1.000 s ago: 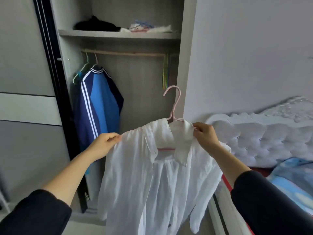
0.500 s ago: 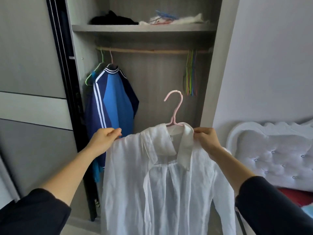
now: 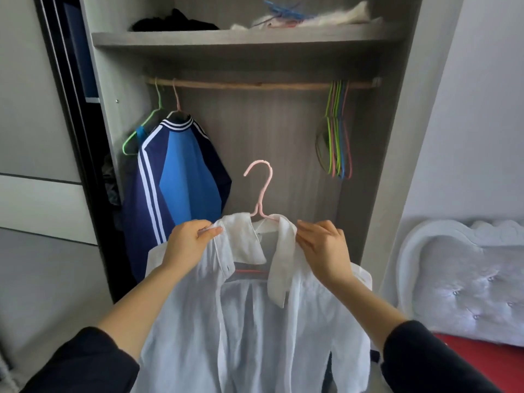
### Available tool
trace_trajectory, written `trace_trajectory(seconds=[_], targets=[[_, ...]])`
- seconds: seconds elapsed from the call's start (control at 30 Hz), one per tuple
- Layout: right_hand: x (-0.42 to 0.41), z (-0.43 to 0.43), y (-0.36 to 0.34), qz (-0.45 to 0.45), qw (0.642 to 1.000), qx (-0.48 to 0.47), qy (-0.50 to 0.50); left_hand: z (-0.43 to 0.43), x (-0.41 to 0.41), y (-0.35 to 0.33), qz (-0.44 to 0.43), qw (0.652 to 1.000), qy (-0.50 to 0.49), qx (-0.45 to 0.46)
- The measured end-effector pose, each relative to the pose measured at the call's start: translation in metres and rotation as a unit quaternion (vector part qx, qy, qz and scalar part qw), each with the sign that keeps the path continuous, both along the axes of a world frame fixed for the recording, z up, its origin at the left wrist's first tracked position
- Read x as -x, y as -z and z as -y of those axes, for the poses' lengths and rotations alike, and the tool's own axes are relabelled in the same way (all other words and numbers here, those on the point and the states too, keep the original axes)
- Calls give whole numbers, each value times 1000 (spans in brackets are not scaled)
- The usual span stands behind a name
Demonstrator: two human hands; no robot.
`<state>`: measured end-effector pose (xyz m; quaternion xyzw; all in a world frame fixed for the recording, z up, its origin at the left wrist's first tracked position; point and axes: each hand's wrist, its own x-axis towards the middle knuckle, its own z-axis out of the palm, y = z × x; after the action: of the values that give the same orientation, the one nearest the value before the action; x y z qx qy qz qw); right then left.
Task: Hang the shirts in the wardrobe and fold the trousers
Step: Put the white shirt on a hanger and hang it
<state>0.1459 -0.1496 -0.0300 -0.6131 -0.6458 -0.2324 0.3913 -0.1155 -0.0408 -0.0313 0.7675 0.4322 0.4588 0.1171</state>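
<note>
You face the open wardrobe (image 3: 269, 131), your left hand (image 3: 187, 245) and right hand (image 3: 326, 251) each pinching the white shirt (image 3: 249, 321) on its pink hanger (image 3: 259, 191), a padded headboard (image 3: 453, 273) to your right.

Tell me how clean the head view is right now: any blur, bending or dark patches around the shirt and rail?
Head view: shirt, pink hanger and rail are sharp under soft, even light, no glare; the clutter on the top shelf is smeared; the wide lens splays the wardrobe's side panels outward toward the top; the gap at far left is dark.
</note>
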Motion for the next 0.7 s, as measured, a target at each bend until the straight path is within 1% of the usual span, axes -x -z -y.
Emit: trace_trajectory(seconds=[0.07,0.1,0.13,0.17,0.2,0.23,0.27,0.3,0.37,0.47,0.57,0.63,0.7], targets=[[1,-6,-1,34,998,-33,-40,-12,-3,2,15,1000,-13,2],[0,-10,-1,51,996,-16,-70,-19,-4,3,22,1000,-16,1],[-1,-14,-4,37,994,24,-96,-25,-5,5,28,1000,-13,1],[0,-18,-9,-15,990,72,-116,-32,-7,6,34,999,-2,3],[1,-25,-15,-89,982,109,-129,-38,-9,7,39,999,13,8],[1,-34,-22,-157,971,124,-131,-45,-12,7,38,999,28,16],[2,-44,-30,-206,960,136,-130,-52,-17,6,36,998,39,19],[4,-56,-37,-234,948,162,-138,-60,-23,5,35,998,44,19],[12,-79,-49,-231,933,224,-164,-79,-35,1,48,997,56,20],[13,-113,-67,-208,947,217,-110,-113,-51,-6,52,991,108,53],[8,-146,-92,-219,934,267,-88,-154,-58,-17,77,982,153,76],[11,-168,-108,-218,926,299,-68,-180,-62,-30,82,979,170,73],[19,-192,-122,-226,928,295,-40,-206,-64,-48,64,983,165,55]])
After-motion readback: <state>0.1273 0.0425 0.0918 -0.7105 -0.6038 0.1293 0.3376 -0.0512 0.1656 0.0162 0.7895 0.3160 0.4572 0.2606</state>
